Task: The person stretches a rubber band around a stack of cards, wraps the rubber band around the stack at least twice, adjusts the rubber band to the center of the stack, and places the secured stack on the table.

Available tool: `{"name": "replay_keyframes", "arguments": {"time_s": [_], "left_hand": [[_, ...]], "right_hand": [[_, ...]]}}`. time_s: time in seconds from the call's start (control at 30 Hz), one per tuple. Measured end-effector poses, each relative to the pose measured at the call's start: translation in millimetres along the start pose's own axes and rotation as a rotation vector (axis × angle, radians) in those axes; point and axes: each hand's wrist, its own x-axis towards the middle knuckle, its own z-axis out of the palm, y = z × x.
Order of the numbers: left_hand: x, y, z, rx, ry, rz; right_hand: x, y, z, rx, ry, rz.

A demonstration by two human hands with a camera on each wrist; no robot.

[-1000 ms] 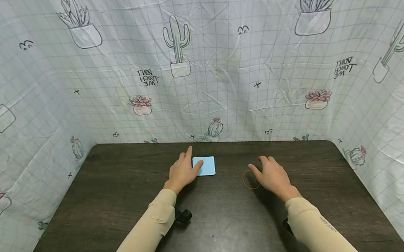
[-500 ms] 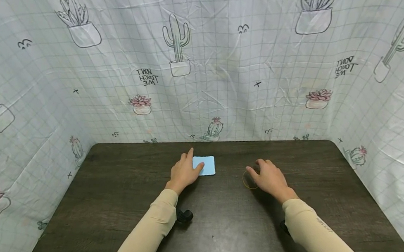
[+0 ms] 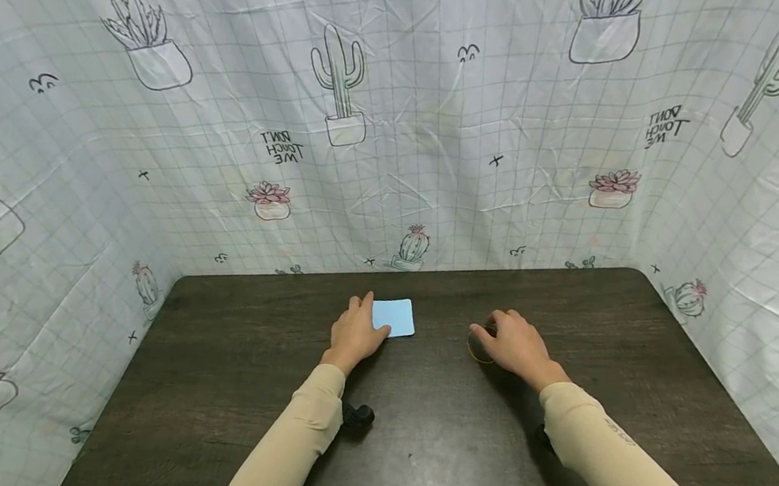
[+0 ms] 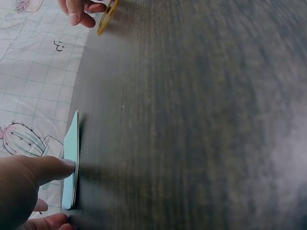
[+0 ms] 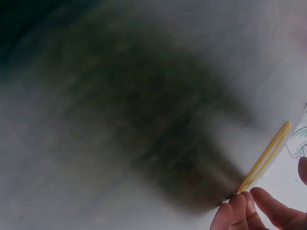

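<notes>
A light blue card or thin stack of cards (image 3: 395, 317) with rounded corners lies flat near the table's far edge. My left hand (image 3: 354, 334) is at its left side, palm down. In the left wrist view the thumb (image 4: 50, 169) reaches the near edge of the blue card (image 4: 71, 139), while the other fingers are beyond it. To the right, a yellow rubber band (image 3: 476, 355) lies as a ring, partly hidden by my right hand (image 3: 518, 346). The right fingertips (image 5: 235, 205) are at one end of the band (image 5: 264, 157); the thumb is apart from it.
The dark wood-grain table (image 3: 412, 422) spreads towards me. A white gridded curtain (image 3: 404, 116) printed with cacti stands close behind the table and along both sides. A black wrist camera mount (image 3: 358, 416) juts from under the left sleeve.
The left thumb has slid from the card's top to its near edge. My right hand has moved a little left, covering more of the rubber band. Card and band have not visibly moved.
</notes>
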Motion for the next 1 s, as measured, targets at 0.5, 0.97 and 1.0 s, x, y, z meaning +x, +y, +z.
{"name": "replay_keyframes", "arguments": {"time_s": [0.5, 0.97, 1.0], "left_hand": [[11.2, 0.7, -6.8, -0.031, -0.128, -0.049], [18.8, 2.4, -13.7, -0.057, -0.169, -0.069], [19.2, 2.7, -14.0, -0.065, -0.169, -0.077]], "right_hand": [[3.4, -2, 1, -0.063, -0.009, -0.018], [3.6, -2, 2, -0.077, -0.016, -0.012], [3.7, -2, 2, -0.079, -0.017, -0.012]]}}
